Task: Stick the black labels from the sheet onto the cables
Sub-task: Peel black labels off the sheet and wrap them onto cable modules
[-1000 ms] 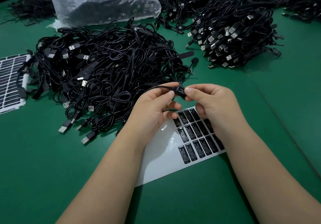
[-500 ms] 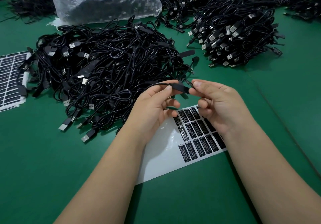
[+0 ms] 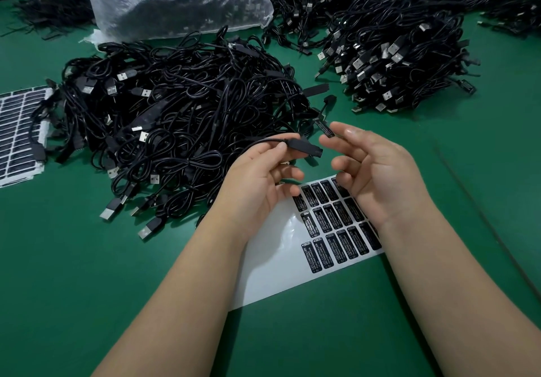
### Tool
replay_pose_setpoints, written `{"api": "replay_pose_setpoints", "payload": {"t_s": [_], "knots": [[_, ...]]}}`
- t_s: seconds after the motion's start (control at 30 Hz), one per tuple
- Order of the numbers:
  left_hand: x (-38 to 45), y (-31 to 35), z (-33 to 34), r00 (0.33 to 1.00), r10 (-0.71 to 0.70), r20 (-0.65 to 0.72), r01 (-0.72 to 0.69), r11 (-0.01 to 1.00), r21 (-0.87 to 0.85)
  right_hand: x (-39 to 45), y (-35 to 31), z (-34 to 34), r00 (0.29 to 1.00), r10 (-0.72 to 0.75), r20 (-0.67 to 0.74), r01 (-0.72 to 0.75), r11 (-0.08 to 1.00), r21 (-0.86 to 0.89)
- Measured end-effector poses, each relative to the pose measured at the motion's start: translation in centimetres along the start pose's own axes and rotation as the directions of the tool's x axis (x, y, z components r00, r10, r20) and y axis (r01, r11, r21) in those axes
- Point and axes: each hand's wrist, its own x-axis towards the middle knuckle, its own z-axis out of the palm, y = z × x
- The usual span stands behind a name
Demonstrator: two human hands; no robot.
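Left hand (image 3: 257,172) pinches thin black cable's oblong plastic controller (image 3: 301,147); right hand (image 3: 377,169), fingers spread, carries small black printed label (image 3: 325,127) stuck on its fingertip, just beyond controller's tip.

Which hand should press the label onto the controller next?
Probably the right hand: a small black rectangular label sticks to its fingertip, beside the black inline controller of the cable. The left hand already pinches that cable, steadying it above the white label sheet.
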Motion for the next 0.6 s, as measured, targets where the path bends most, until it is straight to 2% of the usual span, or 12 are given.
{"api": "replay_pose_setpoints", "payload": {"t_s": [0.23,0.37,0.6], "knots": [[0.2,-0.2,-0.1,1.000,0.004,0.017,-0.004,1.000,0.006,-1.0,-0.3,0.6,0.983,-0.162,0.090,0.174,0.974,-0.143],[0.2,-0.3,-0.1,0.999,0.025,0.032,-0.025,1.000,0.017,-1.4,-0.2,1.0,0.964,-0.221,0.146,0.255,0.924,-0.286],[0.1,-0.2,-0.5,0.997,0.037,0.074,-0.038,0.999,0.022,-1.7,0.0,1.1,0.963,-0.218,0.158,0.262,0.894,-0.363]]}}
